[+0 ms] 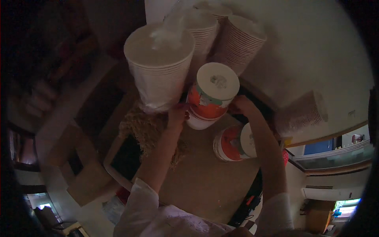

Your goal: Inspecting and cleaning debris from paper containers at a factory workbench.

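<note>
An upside-down paper tub (209,103) with orange and green print and a pale round base stands before me over a white tub or rim. My left hand (178,115) grips its left side low down, fingers curled. On the opposite side my right hand (241,106) holds it, its fingertips partly hidden behind the tub. Near my right forearm, a second orange-printed tub (231,143) lies tilted on the brown board (197,181). Just left of my left hand is a heap of shredded straw-coloured filler (144,128).
A tall plastic-wrapped stack of white paper tubs (160,75) rises behind the left hand. More nested stacks (242,41) lean by the wall, and another stack (302,112) tilts at right. Open cardboard boxes (89,177) sit at left. Dark cables (246,211) lie by the board's right edge.
</note>
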{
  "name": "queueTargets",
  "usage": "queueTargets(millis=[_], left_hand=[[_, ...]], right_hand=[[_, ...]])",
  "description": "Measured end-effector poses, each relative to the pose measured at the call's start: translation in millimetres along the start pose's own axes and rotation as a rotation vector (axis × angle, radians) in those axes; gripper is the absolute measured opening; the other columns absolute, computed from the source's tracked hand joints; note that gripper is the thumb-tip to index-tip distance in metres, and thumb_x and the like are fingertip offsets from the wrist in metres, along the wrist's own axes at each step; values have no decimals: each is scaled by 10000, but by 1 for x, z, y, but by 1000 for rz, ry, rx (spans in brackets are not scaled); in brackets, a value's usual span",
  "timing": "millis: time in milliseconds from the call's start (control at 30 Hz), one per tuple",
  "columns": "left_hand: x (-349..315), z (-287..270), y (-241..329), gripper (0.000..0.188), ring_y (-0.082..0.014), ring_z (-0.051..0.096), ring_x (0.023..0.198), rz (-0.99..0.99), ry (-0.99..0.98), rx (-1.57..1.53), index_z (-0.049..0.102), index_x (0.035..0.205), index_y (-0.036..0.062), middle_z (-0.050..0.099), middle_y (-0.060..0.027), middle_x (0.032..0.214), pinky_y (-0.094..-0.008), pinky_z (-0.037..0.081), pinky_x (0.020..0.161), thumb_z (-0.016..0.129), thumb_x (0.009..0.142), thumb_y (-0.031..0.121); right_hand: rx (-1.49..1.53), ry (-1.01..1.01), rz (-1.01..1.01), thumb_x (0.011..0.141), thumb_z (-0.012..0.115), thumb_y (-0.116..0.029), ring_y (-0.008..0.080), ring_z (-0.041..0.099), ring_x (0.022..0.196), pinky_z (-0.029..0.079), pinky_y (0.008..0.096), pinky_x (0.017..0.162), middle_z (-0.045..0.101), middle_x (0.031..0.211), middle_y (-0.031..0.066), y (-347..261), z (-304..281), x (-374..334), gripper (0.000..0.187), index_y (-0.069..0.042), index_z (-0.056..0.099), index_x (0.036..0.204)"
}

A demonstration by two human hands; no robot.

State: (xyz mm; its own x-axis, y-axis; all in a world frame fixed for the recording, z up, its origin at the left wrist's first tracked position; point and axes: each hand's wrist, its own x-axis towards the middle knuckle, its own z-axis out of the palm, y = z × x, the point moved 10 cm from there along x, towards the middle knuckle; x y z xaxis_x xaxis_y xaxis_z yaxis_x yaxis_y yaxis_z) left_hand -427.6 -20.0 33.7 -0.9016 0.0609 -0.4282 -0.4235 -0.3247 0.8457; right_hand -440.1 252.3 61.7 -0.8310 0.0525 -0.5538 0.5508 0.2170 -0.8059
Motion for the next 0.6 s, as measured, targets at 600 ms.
queueTargets(millis=[600], left_hand=[[3,2,3,140,-169,576,631,-13,-64,-13,540,842,1,569,-86,747,-300,512,497,550,755,110]], right_hand=[[-101,43,90,738,618,-265,156,541,564,459,263,486,550,680,33,-1,5,6,206,-76,561,795]])
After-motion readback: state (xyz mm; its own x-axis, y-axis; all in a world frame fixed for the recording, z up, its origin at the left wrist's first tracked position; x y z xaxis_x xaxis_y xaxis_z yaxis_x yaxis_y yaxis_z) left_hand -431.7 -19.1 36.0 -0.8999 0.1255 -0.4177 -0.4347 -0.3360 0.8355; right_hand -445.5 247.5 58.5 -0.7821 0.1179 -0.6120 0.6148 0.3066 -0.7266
